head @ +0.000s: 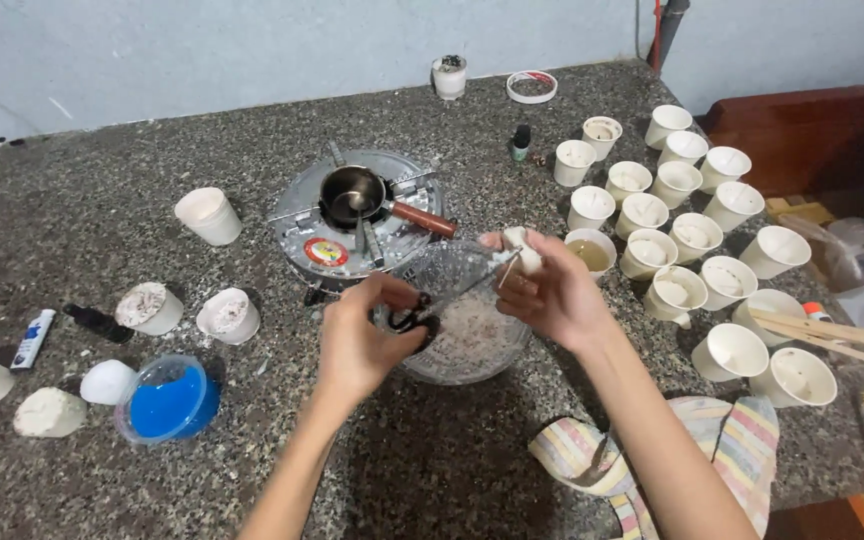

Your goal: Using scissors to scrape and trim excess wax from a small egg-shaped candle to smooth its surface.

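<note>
Over the glass bowl (462, 345) on the speckled counter (252, 150), the left hand (362, 340) is closed around dark-handled scissors (417, 315), blades pointing up toward the right. The right hand (552, 295) pinches a small white lump (524, 250), probably wax, above the bowl's far rim. Pale flakes lie in the bowl. Just behind it sits a round burner (327, 245) carrying a small pot (352, 195). White cups (697, 235) crowd the right side.

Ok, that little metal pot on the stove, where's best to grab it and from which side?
Judging by its pose, grip the small metal pot by its brown handle, coming from the right. The handle sticks out right and toward the person, clear of the stove, away from the pot's metal.
</note>
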